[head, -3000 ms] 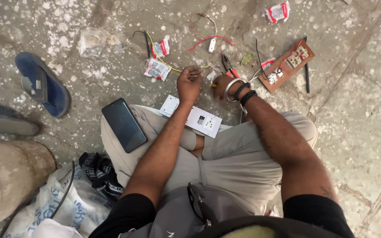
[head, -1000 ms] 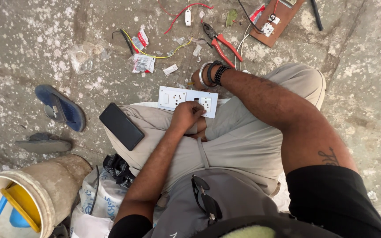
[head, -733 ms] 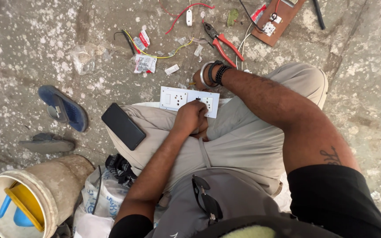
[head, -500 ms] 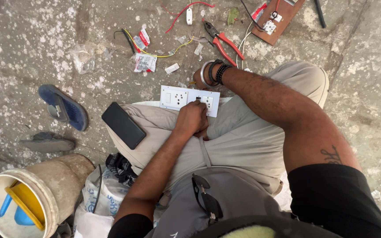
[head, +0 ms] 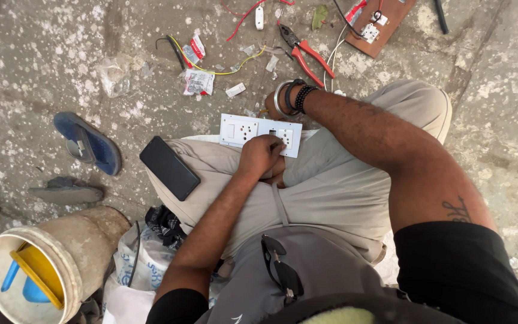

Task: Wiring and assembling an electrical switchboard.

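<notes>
The white switch-and-socket plate [head: 261, 133] lies flat across the knees of the seated person and serves as the reference point below.

**Left hand** [head: 260, 157]: rests on the plate's near edge, towards its right end. The fingers are curled down onto the plate; whether anything is pinched beneath them cannot be told.

**Right hand** [head: 273, 106]: sits just beyond the plate's far edge, largely hidden behind the wrist and its bangles [head: 289, 96]. Its grip cannot be told, because the fingers are out of sight.

**Obstructions:** the right forearm crosses above the plate's right end and hides the floor behind it. The left hand covers part of the right-hand socket.

**Surroundings, relative to the plate:**
- Black phone [head: 169, 167]: near the plate's left end, lying on the thigh, not touching the plate.
- Red-handled pliers [head: 304, 52]: beyond the plate, on the concrete floor [head: 43, 60].
- Brown board [head: 379, 25] with fittings: further beyond, to the right.
- Yellow wire [head: 229, 67], red wire [head: 244, 13], small packets [head: 198, 81] and a small white piece [head: 235, 90]: scattered on the floor beyond the plate.
- Blue sandal [head: 88, 143]: well to the left.
- Pale bucket [head: 49, 264] holding yellow and blue items: well apart, to the near left.
- Sunglasses [head: 282, 270]: hung on the shirt, nearer than the plate
</notes>
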